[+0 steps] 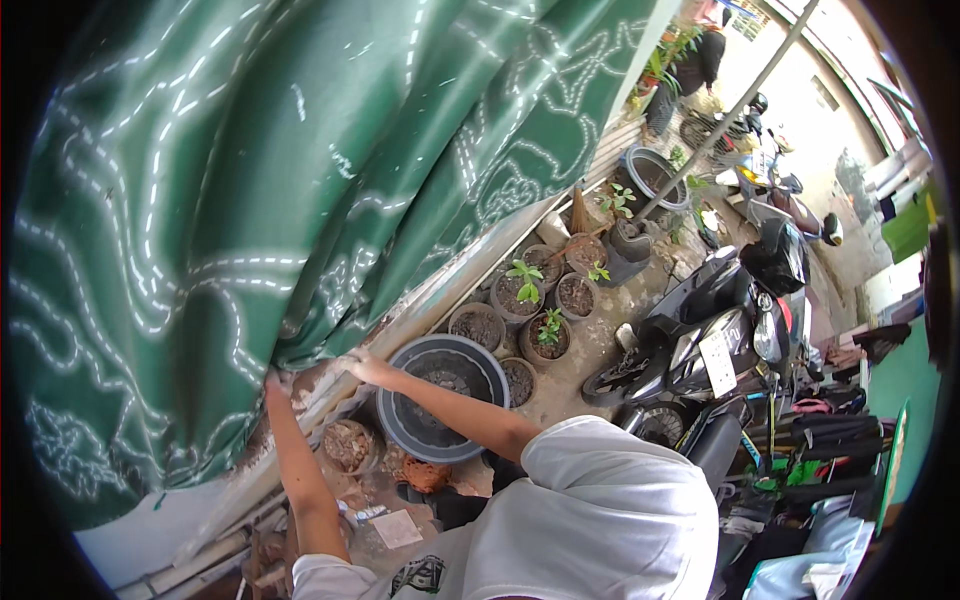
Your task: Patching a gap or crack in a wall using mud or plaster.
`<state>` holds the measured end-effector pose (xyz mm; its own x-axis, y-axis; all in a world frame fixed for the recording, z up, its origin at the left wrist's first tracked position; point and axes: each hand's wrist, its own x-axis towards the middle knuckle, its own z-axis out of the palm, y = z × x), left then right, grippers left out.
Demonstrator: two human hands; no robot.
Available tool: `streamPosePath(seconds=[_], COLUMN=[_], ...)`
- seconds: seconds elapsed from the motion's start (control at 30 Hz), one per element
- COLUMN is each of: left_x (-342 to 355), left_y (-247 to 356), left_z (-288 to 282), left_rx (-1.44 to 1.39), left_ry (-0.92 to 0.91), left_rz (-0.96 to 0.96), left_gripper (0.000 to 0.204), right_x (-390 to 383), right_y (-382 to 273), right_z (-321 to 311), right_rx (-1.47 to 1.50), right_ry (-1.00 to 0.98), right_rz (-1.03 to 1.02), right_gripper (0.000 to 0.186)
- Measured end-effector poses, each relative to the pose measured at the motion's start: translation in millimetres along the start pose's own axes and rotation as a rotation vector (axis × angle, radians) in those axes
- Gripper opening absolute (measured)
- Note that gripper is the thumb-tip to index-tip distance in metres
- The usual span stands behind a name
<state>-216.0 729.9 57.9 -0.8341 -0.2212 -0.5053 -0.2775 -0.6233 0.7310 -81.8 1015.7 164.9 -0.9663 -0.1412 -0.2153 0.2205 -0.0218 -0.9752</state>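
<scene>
A large green sheet (300,120) with white dashed-line patterns hangs in folds over the left and top. My left hand (275,381) is at its lower gathered edge, beside a narrow pale ledge. The sheet hides most of its fingers. My right hand (361,367) reaches across to the ledge (325,388), next to the sheet's hem. Its fingers look stretched out, and nothing shows in them. Below my right forearm stands a wide grey plastic tub (398,435) with some dark matter at its bottom.
Several potted plants (548,335) stand beyond the tub. A pot of rubble (348,447) is nearer, by reddish brick (424,474). Parked motorbikes (700,345) fill the right side, beside hanging clothes. Another basin (652,178), a slanting pole (735,105) and a person (703,57) are farther off.
</scene>
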Motion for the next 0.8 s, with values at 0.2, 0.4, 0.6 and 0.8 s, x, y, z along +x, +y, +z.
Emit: streamPosePath(seconds=[0.2,0.4,0.6,0.8], left_x=[12.9,27.5,36.2,-12.6], left_y=[6.4,16.3,23.5,22.1], left_z=[21.3,37.2,31.6,-3.3], left_rx=[0.039,0.062,0.111,0.282], left_ry=[0.010,0.000,-0.061,0.121], left_rz=[0.054,0.103,0.183,0.275], left_gripper=[0.023,0.020,0.016,0.013], right_x=[-1.5,4.8,20.7,19.9], right_y=[-5.7,-9.2,17.7,30.1], right_z=[-1.5,7.7,23.5,22.9], right_rx=[-0.032,0.023,-0.476,-0.162], right_ry=[0.036,-0.014,-0.080,-0.041], right_rz=[-0.024,0.010,-0.001,0.129], right_gripper=[0.040,0.046,0.041,0.036])
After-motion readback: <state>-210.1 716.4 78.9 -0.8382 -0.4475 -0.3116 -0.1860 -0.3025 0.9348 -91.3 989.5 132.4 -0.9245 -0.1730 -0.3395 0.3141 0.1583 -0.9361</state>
